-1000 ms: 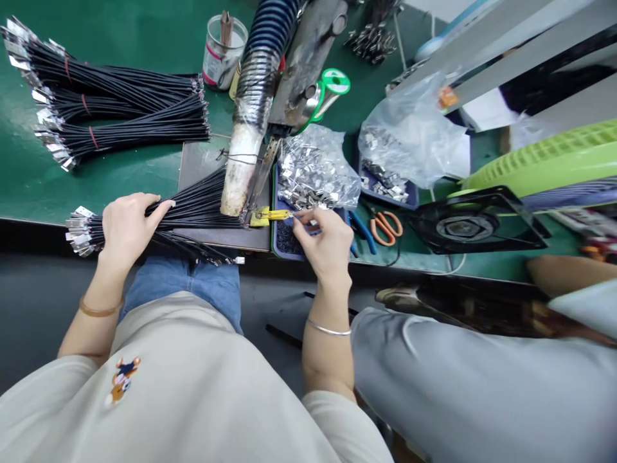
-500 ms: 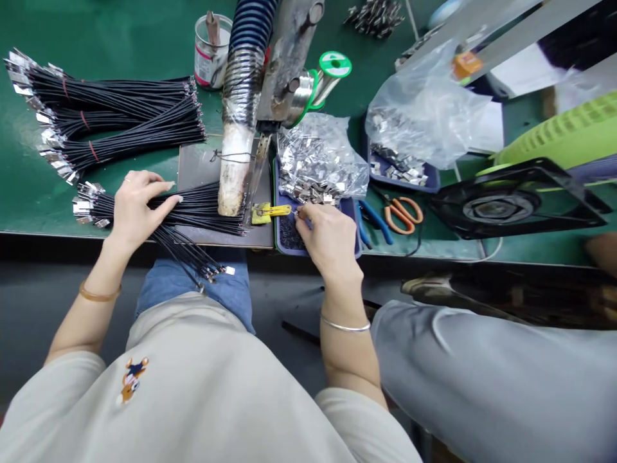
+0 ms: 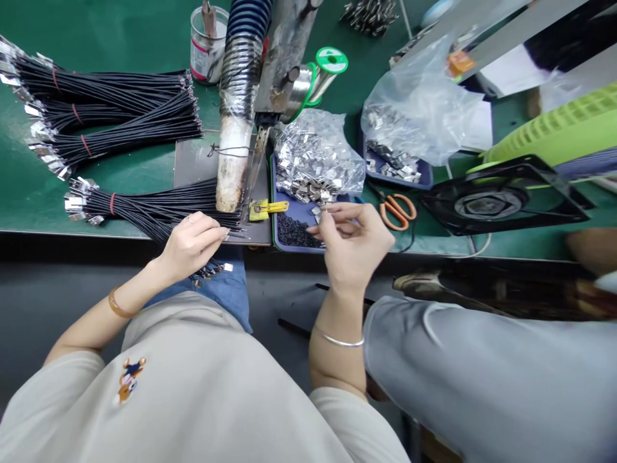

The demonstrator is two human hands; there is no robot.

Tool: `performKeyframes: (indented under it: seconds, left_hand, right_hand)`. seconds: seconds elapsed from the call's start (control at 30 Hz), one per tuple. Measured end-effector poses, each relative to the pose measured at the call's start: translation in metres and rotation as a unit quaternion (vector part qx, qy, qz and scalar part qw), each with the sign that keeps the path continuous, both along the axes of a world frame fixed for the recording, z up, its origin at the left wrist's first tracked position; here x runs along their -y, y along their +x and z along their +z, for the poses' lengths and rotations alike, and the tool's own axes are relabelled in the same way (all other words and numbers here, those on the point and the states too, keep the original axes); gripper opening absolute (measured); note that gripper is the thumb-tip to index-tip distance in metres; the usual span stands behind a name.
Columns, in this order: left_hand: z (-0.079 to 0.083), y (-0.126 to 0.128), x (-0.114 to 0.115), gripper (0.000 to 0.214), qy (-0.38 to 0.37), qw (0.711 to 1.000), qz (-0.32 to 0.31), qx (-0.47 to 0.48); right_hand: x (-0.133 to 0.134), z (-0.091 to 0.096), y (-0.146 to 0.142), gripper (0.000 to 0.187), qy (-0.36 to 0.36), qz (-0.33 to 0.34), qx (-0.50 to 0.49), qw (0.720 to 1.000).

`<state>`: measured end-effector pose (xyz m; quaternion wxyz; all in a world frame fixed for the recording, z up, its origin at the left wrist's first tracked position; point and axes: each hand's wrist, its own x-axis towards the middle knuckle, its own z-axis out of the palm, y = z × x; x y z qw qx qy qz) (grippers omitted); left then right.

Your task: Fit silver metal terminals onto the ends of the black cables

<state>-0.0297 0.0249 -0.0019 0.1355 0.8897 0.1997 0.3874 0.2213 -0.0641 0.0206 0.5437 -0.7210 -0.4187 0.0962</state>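
Observation:
My left hand (image 3: 191, 247) is closed at the front edge of the bench, its thumb and forefinger pinching a black cable whose bare end points right. Beside it lies a bundle of black cables (image 3: 139, 202) with a red band and metal connectors at the left end. Some cables hang over the edge towards my lap. My right hand (image 3: 357, 241) pinches above the blue tray (image 3: 296, 209); what its fingertips hold is too small to make out. Tiny black parts (image 3: 294, 231) and shiny metal shells in a clear bag (image 3: 318, 154) fill the tray.
A fume hose (image 3: 234, 141) hangs over the cable ends. Near it are a yellow clip (image 3: 267, 209), solder spools (image 3: 308, 83) and a can (image 3: 207, 48). Tied cable bundles (image 3: 116, 103) lie back left. Orange-handled pliers (image 3: 398, 212), a fan (image 3: 501, 199) and another person's leg (image 3: 472, 366) are right.
My left hand has moved right and down from the bundle's middle to the cable ends and closed. My right hand has risen slightly rightwards from the tray, turning over, still pinching.

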Motion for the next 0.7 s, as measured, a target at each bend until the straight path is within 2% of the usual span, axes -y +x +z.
performKeyframes:
  seconds: [0.1, 0.13, 0.2, 0.3, 0.4, 0.47, 0.53, 0.7]
  left_hand:
    - [0.004, 0.003, 0.008, 0.019, -0.011, 0.999, -0.038, 0.016]
    - [0.006, 0.005, 0.01, 0.02, -0.04, 0.998, -0.049, 0.019]
    - [0.01, 0.007, 0.01, 0.02, -0.146, 0.988, -0.05, 0.023]
    - [0.019, 0.007, 0.006, 0.02, -0.343, 0.938, -0.052, 0.016]
    - [0.028, 0.007, 0.002, 0.022, -0.456, 0.887, -0.075, 0.011]
    - [0.031, 0.008, 0.001, 0.023, -0.482, 0.872, -0.079, 0.013]
    - [0.031, 0.009, 0.002, 0.023, -0.487, 0.87, -0.075, 0.013]
    - [0.027, 0.013, 0.005, 0.023, -0.48, 0.875, -0.068, 0.009]
  right_hand:
    - [0.012, 0.012, -0.022, 0.026, 0.03, 0.033, -0.06, 0.997]
    - [0.015, 0.014, -0.03, 0.026, 0.04, 0.046, -0.068, 0.996]
    - [0.017, 0.012, -0.048, 0.023, 0.052, 0.063, -0.054, 0.995]
    - [0.015, 0.002, -0.07, 0.015, 0.054, 0.08, 0.004, 0.995]
    - [0.011, -0.011, -0.083, 0.01, 0.043, 0.124, -0.035, 0.991]
    - [0.009, -0.017, -0.086, 0.009, 0.026, 0.154, -0.092, 0.983]
    - [0.007, -0.021, -0.087, 0.009, 0.013, 0.173, -0.131, 0.976]
    - [0.007, -0.024, -0.088, 0.008, 0.015, 0.177, -0.153, 0.972]
